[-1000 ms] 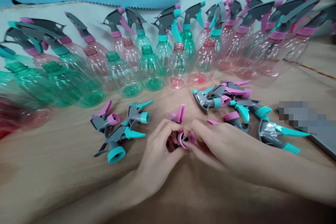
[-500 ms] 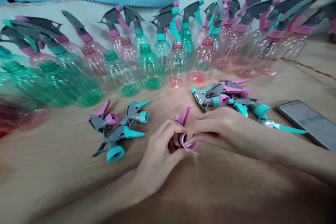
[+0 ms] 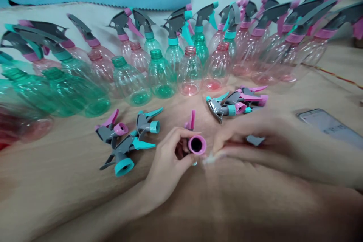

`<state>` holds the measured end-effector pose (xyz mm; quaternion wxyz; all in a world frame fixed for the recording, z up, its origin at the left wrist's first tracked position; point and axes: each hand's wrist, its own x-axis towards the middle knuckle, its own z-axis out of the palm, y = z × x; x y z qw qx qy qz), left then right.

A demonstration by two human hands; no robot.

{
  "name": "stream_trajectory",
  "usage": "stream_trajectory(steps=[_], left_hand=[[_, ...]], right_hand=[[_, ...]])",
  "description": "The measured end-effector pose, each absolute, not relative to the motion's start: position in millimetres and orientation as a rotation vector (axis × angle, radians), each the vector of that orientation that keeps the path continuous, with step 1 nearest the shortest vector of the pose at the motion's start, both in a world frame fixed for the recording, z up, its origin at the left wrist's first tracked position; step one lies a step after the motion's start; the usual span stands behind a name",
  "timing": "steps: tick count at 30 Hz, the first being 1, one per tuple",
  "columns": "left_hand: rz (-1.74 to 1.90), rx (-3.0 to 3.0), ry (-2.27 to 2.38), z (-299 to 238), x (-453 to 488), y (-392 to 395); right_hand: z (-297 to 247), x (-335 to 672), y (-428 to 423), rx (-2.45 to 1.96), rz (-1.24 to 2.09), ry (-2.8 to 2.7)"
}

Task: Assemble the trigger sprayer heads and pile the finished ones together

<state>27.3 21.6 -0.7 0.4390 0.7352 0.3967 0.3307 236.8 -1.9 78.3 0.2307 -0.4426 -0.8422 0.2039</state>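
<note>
My left hand [image 3: 172, 155] is wrapped round a grey-and-pink spray trigger head [image 3: 197, 145]. Its pink collar faces me with the dark opening showing, and its pink lever [image 3: 192, 119] points up past my fingers. Just to the right, my right hand [image 3: 238, 147] is smeared by motion, thumb and fingers pinched together on a small whitish, see-through piece [image 3: 209, 159]. Its exact kind is too blurred to make out. A faint pale streak runs down below it. Left of my hands lie several loose trigger heads [image 3: 124, 166] with teal or pink collars.
More trigger heads [image 3: 227, 107] lie beyond my right hand, one partly hidden by it. A phone [image 3: 320, 121] rests at the right. Along the back stand open green bottles [image 3: 161, 72], clear pinkish bottles [image 3: 189, 70] and several bottles with sprayers fitted. A twisted cord [image 3: 334, 73] lies far right.
My right hand has drawn back from the pink collar, down and to the right, with the whitish piece in its fingers. The collar's opening now shows fully; my left hand keeps its grip.
</note>
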Motion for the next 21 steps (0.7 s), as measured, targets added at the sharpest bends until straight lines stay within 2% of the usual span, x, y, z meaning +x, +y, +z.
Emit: stream_trajectory(steps=[4, 11, 15, 18, 21], left_hand=[[0.913, 1.706, 1.083, -4, 27, 23], [0.974, 1.669, 1.092, -2, 26, 22], [0.945, 1.662, 1.094, -2, 26, 21], [0.949, 1.668, 1.102, -2, 27, 22], [0.977, 1.687, 1.108, 0, 28, 22]], right_hand=[[75, 240, 5, -1.359, 0.190, -2.161], [56, 256, 22, -1.510, 0.727, -2.521], [68, 264, 18, -1.560, 0.674, -2.455], [71, 257, 9, -1.427, 0.630, -2.595], [64, 241, -3, -1.251, 0.735, -2.623]])
